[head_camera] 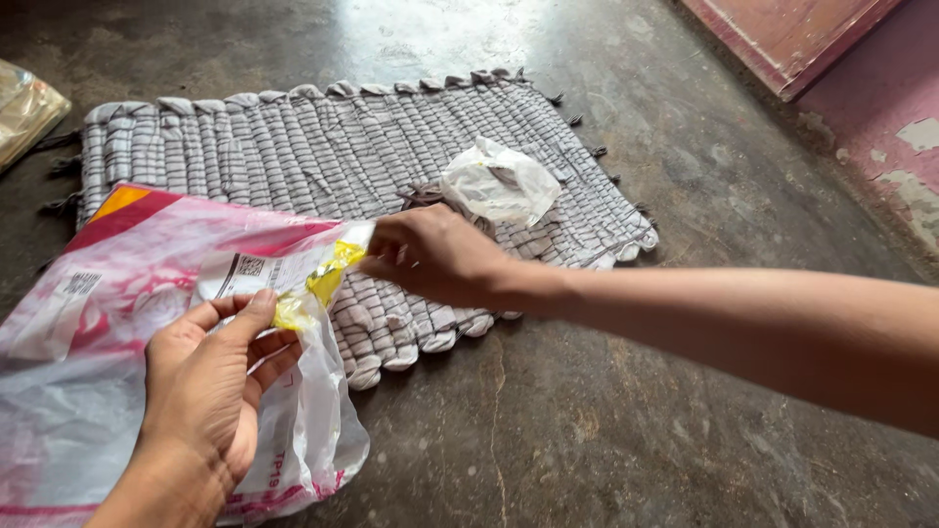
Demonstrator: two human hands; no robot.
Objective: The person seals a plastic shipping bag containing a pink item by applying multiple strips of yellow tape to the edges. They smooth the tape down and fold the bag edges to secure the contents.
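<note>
My left hand [210, 381] pinches the open edge of a large pink and clear plastic bag [108, 293] near its yellow strip. My right hand [435, 256] grips the same bag's mouth at the other side, over a grey woven mat [323, 156]. A small crumpled clear plastic wrapper [501, 181] lies on the mat just beyond my right hand. The bag covers the mat's near-left part.
The mat lies on a dark stone floor [606, 411]. A shiny packet [24, 108] sits at the far left edge. A reddish wooden door frame [782, 39] and a pink wall base stand at the top right.
</note>
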